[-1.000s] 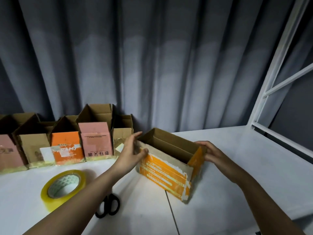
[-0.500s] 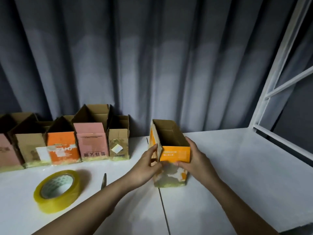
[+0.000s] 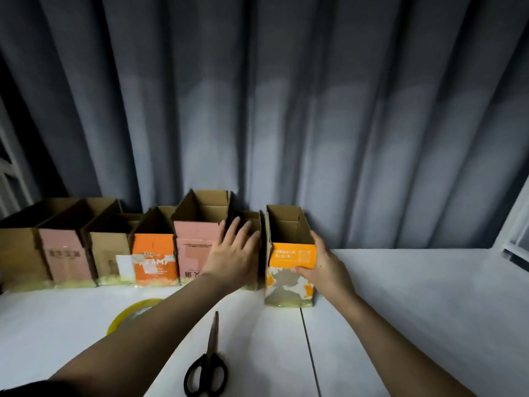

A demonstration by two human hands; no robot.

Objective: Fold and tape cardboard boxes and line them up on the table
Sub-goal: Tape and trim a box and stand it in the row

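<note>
With the right hand (image 3: 326, 265) gripping the orange box (image 3: 292, 253) and the flat left hand (image 3: 237, 253) bracing the small brown box (image 3: 249, 222) beside it, a hard shove could skew the row.

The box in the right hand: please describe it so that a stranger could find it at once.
Along the grey curtain stands a row of open cardboard boxes on the white table. The yellow-orange cardboard box stands at the row's right end, gripped by the right hand. Only it has a torn, peeled lower front.
</note>
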